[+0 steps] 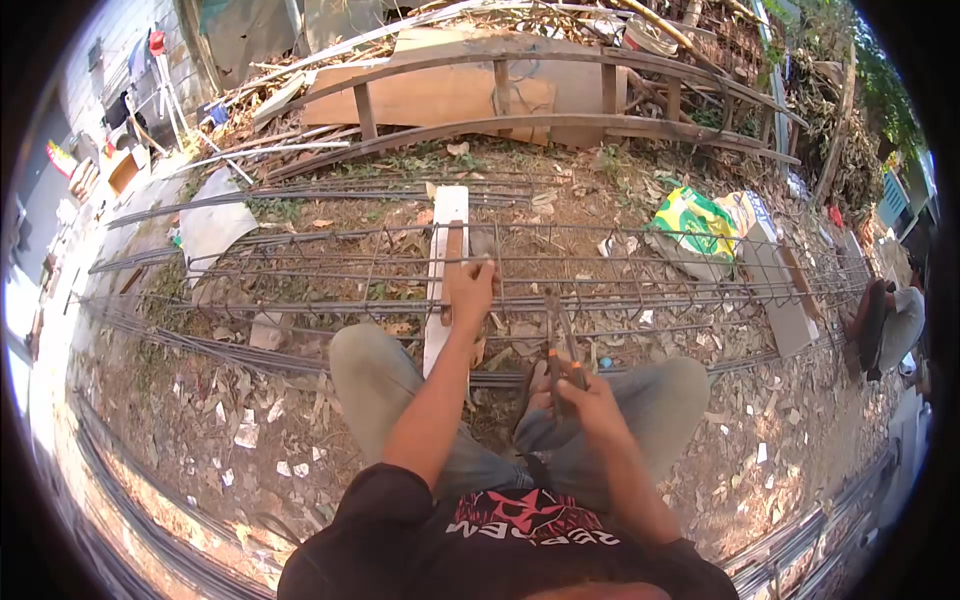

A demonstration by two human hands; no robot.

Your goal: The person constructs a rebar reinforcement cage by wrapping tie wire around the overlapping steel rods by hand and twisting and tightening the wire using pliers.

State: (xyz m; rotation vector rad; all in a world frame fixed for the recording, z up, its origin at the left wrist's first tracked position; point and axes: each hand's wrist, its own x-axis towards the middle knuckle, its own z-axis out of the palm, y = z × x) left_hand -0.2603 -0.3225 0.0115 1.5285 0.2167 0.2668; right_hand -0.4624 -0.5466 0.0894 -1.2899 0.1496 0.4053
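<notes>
A long cage of thin steel rebar (375,262) lies across the ground in front of my knees. My left hand (474,286) is at its middle bars, fingers curled and pinched together; what they grip is too small to tell. Below that hand a white board (436,345) and a brown wood strip (454,240) lie crosswise under the bars. In my right hand (590,398) is a pair of pincers (560,345) with dark handles and orange marks. Their jaws point away from me, at the near bars of the cage, right of my left hand.
A wooden ladder-like frame (435,124) and scrap boards stand behind. A green and yellow sack (697,228) and a grey board (778,300) lie to the right. Another person (893,325) squats at the far right. Loose rebar (140,500) runs along the lower left.
</notes>
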